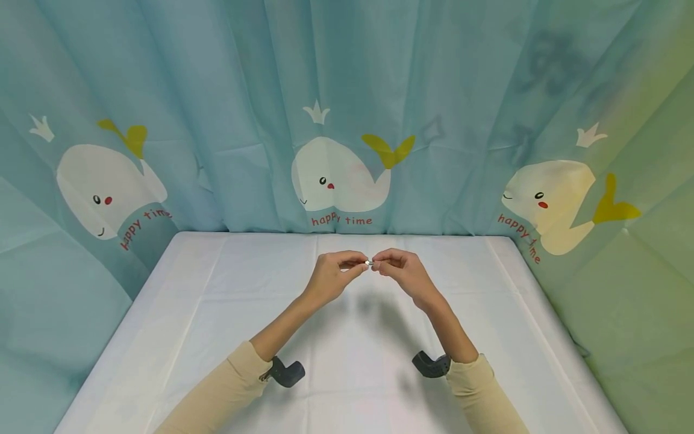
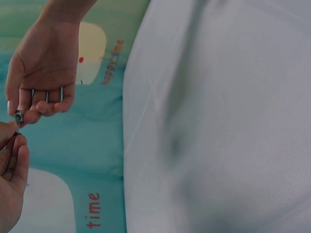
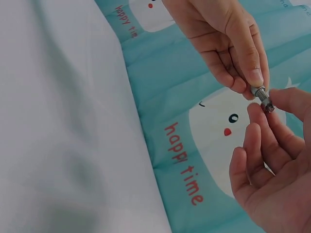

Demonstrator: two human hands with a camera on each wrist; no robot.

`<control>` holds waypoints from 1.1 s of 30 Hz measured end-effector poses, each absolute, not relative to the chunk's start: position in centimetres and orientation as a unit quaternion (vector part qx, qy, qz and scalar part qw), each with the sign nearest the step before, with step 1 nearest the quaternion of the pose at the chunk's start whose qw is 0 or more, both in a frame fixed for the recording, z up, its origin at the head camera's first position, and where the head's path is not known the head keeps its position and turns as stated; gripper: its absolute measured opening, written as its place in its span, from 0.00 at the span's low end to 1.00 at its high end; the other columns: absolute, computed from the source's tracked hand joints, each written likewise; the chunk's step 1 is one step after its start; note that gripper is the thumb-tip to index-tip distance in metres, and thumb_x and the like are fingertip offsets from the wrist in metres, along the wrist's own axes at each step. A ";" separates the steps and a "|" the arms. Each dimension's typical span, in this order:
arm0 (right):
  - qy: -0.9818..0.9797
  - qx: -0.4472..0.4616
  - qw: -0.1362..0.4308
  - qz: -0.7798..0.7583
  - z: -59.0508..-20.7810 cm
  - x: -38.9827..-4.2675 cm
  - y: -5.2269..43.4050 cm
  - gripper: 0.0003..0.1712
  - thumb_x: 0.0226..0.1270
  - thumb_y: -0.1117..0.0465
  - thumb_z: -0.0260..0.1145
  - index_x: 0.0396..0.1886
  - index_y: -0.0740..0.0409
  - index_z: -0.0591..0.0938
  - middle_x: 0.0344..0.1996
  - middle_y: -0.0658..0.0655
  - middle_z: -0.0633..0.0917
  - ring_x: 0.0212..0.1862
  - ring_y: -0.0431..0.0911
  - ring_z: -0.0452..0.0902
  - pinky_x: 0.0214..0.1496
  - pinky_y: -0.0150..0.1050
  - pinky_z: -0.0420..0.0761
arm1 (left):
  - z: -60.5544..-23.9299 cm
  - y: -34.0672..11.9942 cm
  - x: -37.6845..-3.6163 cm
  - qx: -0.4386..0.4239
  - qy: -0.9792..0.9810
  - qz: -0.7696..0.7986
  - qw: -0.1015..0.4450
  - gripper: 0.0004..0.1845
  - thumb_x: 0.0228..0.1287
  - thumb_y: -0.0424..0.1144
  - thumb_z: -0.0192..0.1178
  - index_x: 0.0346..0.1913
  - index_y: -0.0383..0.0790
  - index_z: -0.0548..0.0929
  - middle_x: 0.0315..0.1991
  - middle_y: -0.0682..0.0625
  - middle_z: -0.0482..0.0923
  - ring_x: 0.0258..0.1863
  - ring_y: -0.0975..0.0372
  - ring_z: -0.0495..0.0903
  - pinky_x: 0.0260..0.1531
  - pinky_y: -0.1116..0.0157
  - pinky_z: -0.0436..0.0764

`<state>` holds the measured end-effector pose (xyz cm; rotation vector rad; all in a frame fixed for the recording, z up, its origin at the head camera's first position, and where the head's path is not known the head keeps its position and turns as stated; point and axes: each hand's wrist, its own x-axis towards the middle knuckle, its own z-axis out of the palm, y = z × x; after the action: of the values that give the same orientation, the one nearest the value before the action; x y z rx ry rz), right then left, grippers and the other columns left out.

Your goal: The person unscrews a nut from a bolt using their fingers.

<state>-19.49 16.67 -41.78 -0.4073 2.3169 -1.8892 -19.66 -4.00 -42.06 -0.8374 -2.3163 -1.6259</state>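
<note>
Threaded metal bolt [image 3: 261, 92], small nut [image 3: 268, 108], fingertip-pinched

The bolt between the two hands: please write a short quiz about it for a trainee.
1. True or false: the bolt lies on the table.
2. Which hand pinches the nut? A left hand B right hand
3. Fill in: the curtain shows white ____.

Key
1. False; it is held in the air.
2. B; the left hand pinches the bolt's other end.
3. whales
</note>
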 end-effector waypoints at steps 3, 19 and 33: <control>0.768 -0.149 0.054 -0.621 -41.9 -19.5 16.7 0.12 0.70 0.67 0.66 0.50 0.69 0.81 0.43 0.64 0.85 0.46 0.53 0.81 0.54 0.51 0.80 | -42.0 -4.0 -19.6 -0.279 -0.782 -0.549 0.097 0.05 0.64 0.31 0.68 0.42 0.36 0.89 0.37 0.49 0.87 0.38 0.59 0.87 0.40 0.67 0.85; 0.776 -0.141 0.052 -0.613 -41.9 -19.5 16.6 0.19 0.74 0.56 0.64 0.55 0.66 0.81 0.45 0.60 0.84 0.45 0.56 0.79 0.55 0.49 0.80 | -42.0 -4.1 -19.6 -0.277 -0.777 -0.556 0.101 0.05 0.64 0.31 0.68 0.41 0.35 0.89 0.36 0.49 0.87 0.37 0.60 0.87 0.41 0.67 0.85; 0.770 -0.160 0.056 -0.615 -41.9 -19.4 16.9 0.13 0.68 0.64 0.68 0.49 0.66 0.82 0.45 0.67 0.83 0.42 0.48 0.81 0.54 0.51 0.79 | -42.0 -4.0 -19.4 -0.274 -0.782 -0.553 0.093 0.04 0.65 0.31 0.68 0.41 0.36 0.89 0.36 0.49 0.87 0.38 0.60 0.87 0.41 0.67 0.85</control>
<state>-19.39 16.95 -41.91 -0.4866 2.3365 -1.8665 -19.39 -4.02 -41.96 -0.8136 -2.3206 -1.6405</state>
